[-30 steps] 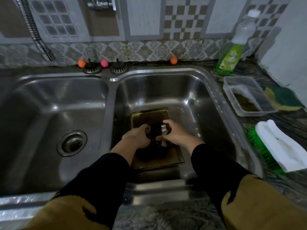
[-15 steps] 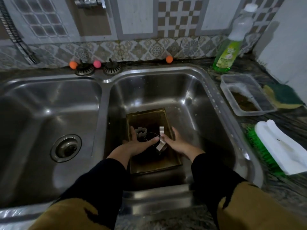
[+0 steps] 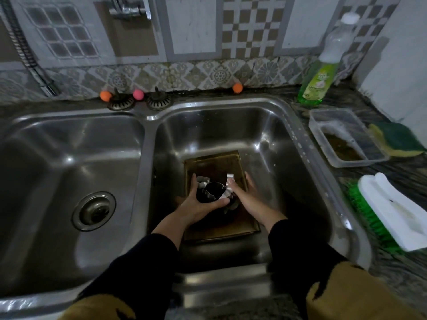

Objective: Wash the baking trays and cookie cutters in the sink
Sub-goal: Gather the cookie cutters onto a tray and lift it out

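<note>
A brownish baking tray [image 3: 213,161] lies flat on the bottom of the right sink basin [image 3: 272,139]. Above it, several metal cookie cutters [image 3: 211,192] are bunched between my two hands. My left hand [image 3: 196,210] lies palm up under them, fingers along their far left side and thumb wrapped round the near side. On the right side of the bunch my right hand [image 3: 248,196] presses with straight fingers, beside a shiny silver cutter [image 3: 229,181]. The tray's middle is hidden under my hands.
The left basin has a round drain [image 3: 94,210]. Two strainer plugs [image 3: 120,103] and small coloured balls sit on the back ledge. Right counter: green dish soap bottle [image 3: 320,82], plastic container [image 3: 346,139], sponge [image 3: 397,139], green-bristled scrub brush [image 3: 392,213]. A tap [image 3: 129,8] is above.
My hands went from gripping the cutters from above to spreading out and scooping them. Now the left hand cups them with the thumb closed round, lifted slightly off the tray.
</note>
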Available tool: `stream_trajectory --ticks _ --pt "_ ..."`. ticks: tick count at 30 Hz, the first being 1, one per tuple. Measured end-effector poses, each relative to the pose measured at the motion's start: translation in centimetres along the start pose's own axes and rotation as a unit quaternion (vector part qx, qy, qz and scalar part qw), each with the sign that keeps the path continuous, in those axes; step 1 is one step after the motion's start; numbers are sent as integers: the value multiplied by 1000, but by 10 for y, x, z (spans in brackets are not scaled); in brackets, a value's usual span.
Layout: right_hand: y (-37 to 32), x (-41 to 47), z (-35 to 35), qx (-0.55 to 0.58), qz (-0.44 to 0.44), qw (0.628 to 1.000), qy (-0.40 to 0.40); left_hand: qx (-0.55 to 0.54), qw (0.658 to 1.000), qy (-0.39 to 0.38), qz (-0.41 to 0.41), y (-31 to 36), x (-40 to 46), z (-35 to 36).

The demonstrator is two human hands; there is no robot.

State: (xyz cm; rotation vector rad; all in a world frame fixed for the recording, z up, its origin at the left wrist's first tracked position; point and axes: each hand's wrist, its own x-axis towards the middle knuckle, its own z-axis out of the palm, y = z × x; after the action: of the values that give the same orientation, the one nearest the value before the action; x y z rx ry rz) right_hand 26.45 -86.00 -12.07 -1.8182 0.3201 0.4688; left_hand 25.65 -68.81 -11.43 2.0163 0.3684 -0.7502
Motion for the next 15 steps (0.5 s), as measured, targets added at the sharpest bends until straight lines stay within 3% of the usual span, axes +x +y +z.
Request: stream_trajectory --ticks 3,8,15 --pt "-4 -1 2 -87 -14 995 47 17 998 37 41 9 -7 -2" --pt "-19 -2 -6 -146 -133 975 104 113 984 119 71 31 -17 -15" --pt "-83 -15 -27 -155 -224 954 126 39 960 211 178 55 -32 -28"
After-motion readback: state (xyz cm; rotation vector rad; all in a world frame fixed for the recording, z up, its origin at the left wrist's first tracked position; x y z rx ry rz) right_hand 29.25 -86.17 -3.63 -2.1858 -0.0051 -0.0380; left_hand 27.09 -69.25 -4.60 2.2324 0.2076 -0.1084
